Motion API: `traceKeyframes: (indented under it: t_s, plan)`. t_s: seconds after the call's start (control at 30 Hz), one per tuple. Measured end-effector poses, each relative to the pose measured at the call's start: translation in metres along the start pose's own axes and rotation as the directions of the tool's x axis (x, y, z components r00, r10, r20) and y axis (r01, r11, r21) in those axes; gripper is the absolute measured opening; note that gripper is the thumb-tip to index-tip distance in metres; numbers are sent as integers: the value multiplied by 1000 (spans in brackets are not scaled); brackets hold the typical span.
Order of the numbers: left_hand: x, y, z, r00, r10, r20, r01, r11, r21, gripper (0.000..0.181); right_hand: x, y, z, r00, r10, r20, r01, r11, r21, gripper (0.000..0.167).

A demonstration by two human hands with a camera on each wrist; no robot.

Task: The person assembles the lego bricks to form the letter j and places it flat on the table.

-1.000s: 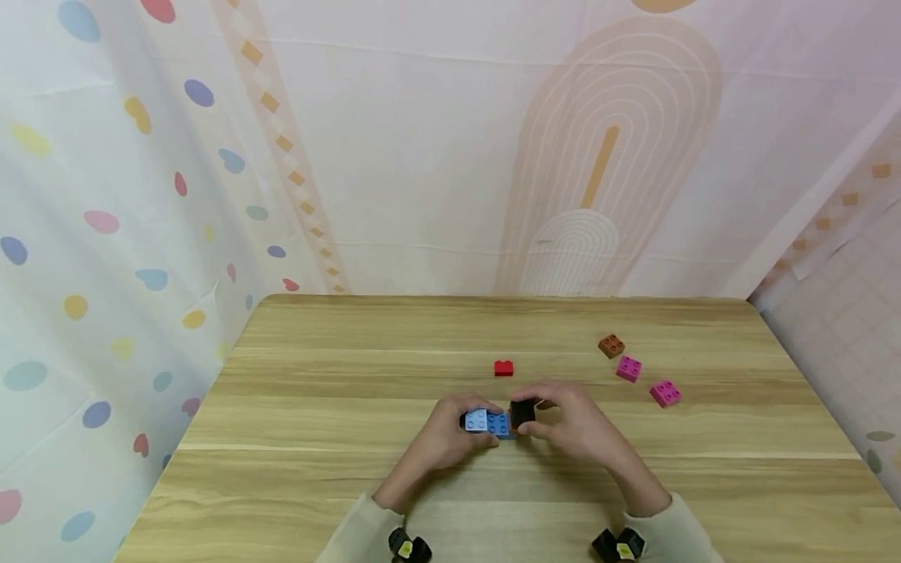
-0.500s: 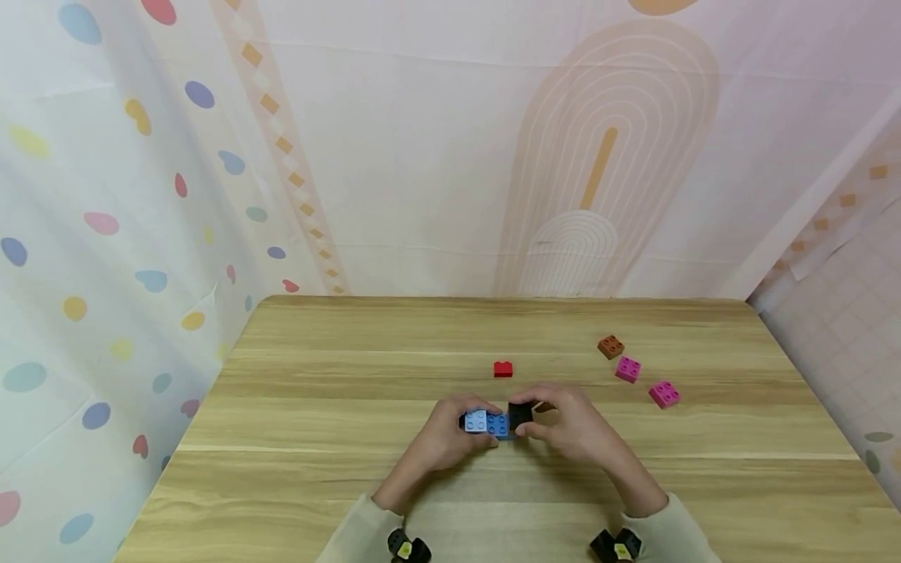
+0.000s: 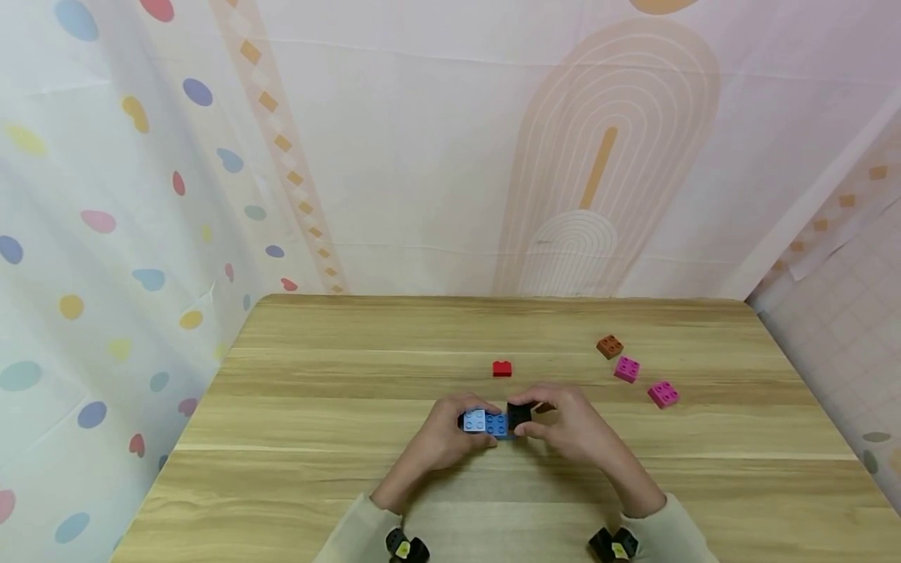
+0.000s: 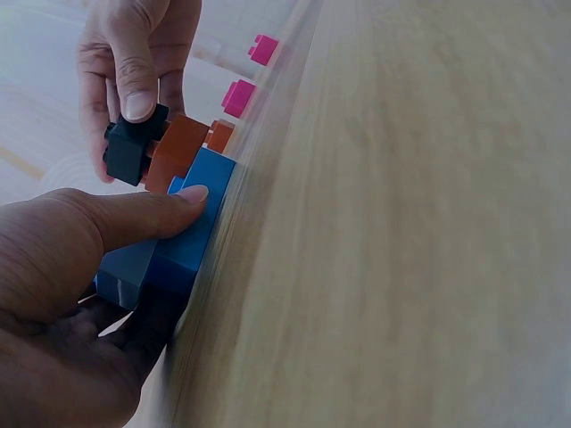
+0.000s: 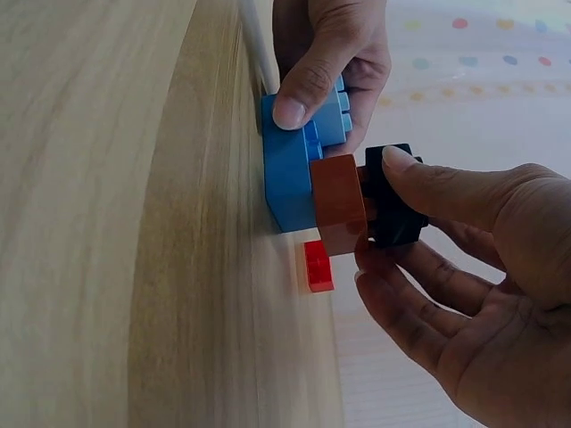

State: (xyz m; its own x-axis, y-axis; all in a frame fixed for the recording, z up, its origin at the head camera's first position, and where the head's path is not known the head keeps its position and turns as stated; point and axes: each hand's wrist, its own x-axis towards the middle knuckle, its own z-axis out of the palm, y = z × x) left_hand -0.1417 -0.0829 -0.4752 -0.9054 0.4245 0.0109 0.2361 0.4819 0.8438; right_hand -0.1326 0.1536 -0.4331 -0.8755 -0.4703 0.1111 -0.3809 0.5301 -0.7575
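A long blue brick [image 5: 290,169] lies on the table, and the left hand [image 3: 452,432] grips it and the light blue brick [image 3: 475,421] on its left part. On its other end stands an orange-brown brick [image 5: 340,203]. The right hand [image 3: 566,422] pinches a black brick [image 5: 391,198] over the orange-brown one; in the right wrist view some orange-brown studs show between the two. In the left wrist view the left thumb presses the side of the blue brick [image 4: 198,209]. Something black shows at the left end, partly hidden by the left hand.
A red brick [image 3: 502,369] lies behind the hands. Toward the back right are an orange-brown brick [image 3: 610,346] and two pink bricks [image 3: 627,369]. A patterned curtain [image 3: 408,156] hangs behind the wooden table [image 3: 317,375].
The black brick in the right hand has shifted slightly left and now covers the orange-brown edge seen in the head view a second ago. The left hand has kept its grip.
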Motion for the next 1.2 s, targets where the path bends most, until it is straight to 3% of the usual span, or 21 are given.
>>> traceKeyframes:
  t_s: [0.33,0.73,1.03,1.2]
  plan:
    - [2,-1,1,1000,5,4,-5,1000,9,33,0,2,2,1000,-11,-4,11,1000,-9,34]
    - [2,0,1,1000,9,3,-9,1000,22,34,1,-4,5,1000,29,-9,-30,998,-49,34]
    - [2,5,-1,999,41,14,-42,997,66,37,3,-2,4,995,99,-7,-99,994,36,33]
    - [1,9,1,997,75,-8,-74,995,72,39,3,-1,7,999,51,-10,-51,998,40,33]
